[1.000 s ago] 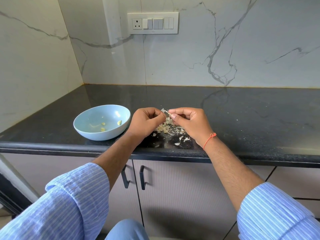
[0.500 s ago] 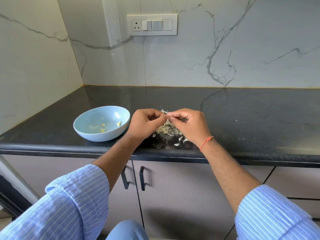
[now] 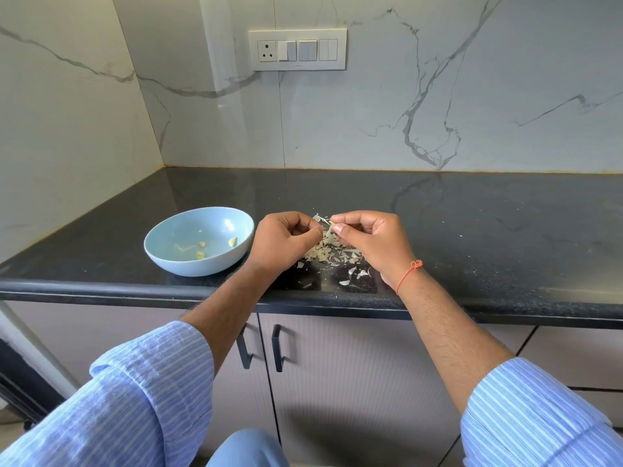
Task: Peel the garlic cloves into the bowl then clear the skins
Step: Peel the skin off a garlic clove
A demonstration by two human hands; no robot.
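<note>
A light blue bowl [image 3: 199, 239] stands on the black counter to the left of my hands, with a few peeled garlic cloves [image 3: 201, 253] inside. My left hand [image 3: 285, 241] and my right hand [image 3: 369, 241] meet just above a heap of papery garlic skins [image 3: 332, 252]. Both hands have curled fingers and pinch one small garlic clove [image 3: 331, 225] between their fingertips. A flake of skin sticks up from it. The hands hide most of the clove.
The black stone counter [image 3: 472, 230] runs right and back to a marble wall with a switch panel [image 3: 297, 49]. The counter's front edge lies just below my wrists. Cabinet doors with black handles [image 3: 276, 348] sit underneath.
The hands stay together over the skins. The fingertips have shifted slightly on the clove, and my right thumb now shows on its near side.
</note>
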